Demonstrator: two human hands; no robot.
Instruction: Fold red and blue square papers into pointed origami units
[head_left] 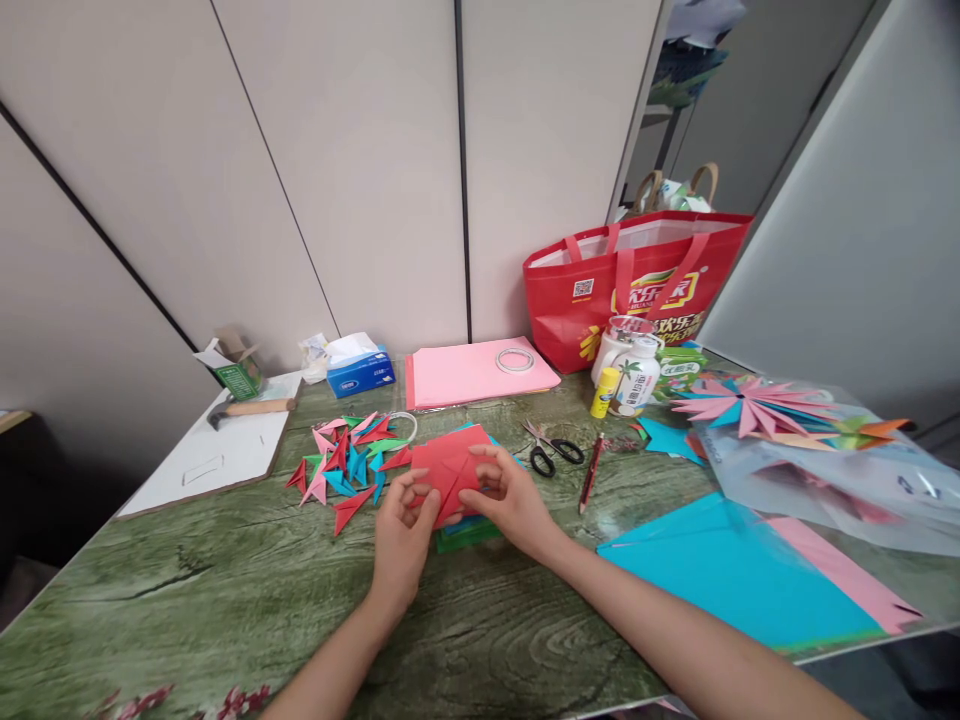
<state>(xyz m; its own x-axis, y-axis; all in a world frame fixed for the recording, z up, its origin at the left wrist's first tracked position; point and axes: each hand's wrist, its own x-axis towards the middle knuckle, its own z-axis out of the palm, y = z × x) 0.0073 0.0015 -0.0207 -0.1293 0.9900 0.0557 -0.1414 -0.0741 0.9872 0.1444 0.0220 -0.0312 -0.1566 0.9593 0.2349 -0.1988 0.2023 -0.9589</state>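
A red square of paper (448, 462) lies on a small stack of coloured sheets in the middle of the green table (225, 580). My left hand (401, 535) pinches its near left edge, fingers curled. My right hand (510, 495) presses and pinches its right side. Just to the left lies a heap of several small folded paper pieces (346, 462) in red, pink, blue and green.
Black scissors (551, 450) and a red pen (592, 470) lie right of my hands. Behind them are pink sheets (469, 375) with a tape ring (515, 360), a tissue box (360, 370), a red bag (637, 285), bottles (634, 375), a hammer (247, 408) on a white board, and large blue paper (735, 570).
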